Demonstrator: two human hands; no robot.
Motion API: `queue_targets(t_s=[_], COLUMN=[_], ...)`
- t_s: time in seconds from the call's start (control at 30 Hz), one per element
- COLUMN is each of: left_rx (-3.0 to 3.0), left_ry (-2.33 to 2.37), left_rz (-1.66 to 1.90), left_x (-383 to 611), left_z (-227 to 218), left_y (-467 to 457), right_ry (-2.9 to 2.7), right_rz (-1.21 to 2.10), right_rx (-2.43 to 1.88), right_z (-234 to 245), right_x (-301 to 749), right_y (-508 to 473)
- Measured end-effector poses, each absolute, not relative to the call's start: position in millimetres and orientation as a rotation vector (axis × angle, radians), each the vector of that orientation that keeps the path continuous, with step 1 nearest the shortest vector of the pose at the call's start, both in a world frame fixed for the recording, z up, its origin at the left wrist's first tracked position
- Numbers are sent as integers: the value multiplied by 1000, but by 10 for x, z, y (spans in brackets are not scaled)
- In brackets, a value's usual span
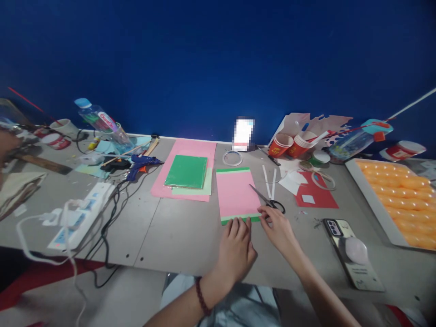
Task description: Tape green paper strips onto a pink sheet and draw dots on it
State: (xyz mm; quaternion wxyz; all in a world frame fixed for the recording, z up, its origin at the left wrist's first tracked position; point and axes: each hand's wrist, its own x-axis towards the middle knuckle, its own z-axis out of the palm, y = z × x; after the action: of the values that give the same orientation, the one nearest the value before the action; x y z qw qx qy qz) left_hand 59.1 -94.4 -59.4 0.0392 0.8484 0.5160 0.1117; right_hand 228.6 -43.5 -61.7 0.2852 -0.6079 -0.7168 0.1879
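A pink sheet of paper (235,193) with green strips along its far and near edges lies on the table. My left hand (237,247) rests palm down, its fingertips pressing on the near green strip (227,222). At the sheet's near right corner, my right hand (279,227) has its thumb and fingertips drawn together on the edge. Black-handled scissors (278,207) lie partly across the sheet, just beyond the right fingers, with their blades pointing away to the left. Two narrow white paper strips (274,181) lie to the right of the sheet.
Left are green paper squares (187,171) on larger pink paper, a blue glue gun (141,165) and a power strip (83,215). Right are a phone (354,259), red paper (322,195), red paper cups (281,146) and a tray of orange balloons (402,200). A blue wall stands behind.
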Motion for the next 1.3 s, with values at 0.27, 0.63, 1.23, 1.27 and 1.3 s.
queue_targets(t_s=[0.27,0.63,1.23,1.27,1.3], left_rx=[2621,2659,2668,2659,2651], left_ry=[1596,1580,1529,1522,1517], left_rz=[323,349,318,327,337], left_x=[607,674,743,735,728], left_z=[-604,-598,-600,-594,-591], left_y=[-957,-938,-894,-894,-895], right_ry=[-1925,-1981,-2142,-2142,-2148], right_rz=[536,497,191,136,90], right_rx=[-1641,-1646,-1778,-1779,-1762], right_z=[-600,-582,-456,-444,-439], right_x=[2279,2266,2321,2317,2306], right_y=[-415,-426,-457,-488,-527])
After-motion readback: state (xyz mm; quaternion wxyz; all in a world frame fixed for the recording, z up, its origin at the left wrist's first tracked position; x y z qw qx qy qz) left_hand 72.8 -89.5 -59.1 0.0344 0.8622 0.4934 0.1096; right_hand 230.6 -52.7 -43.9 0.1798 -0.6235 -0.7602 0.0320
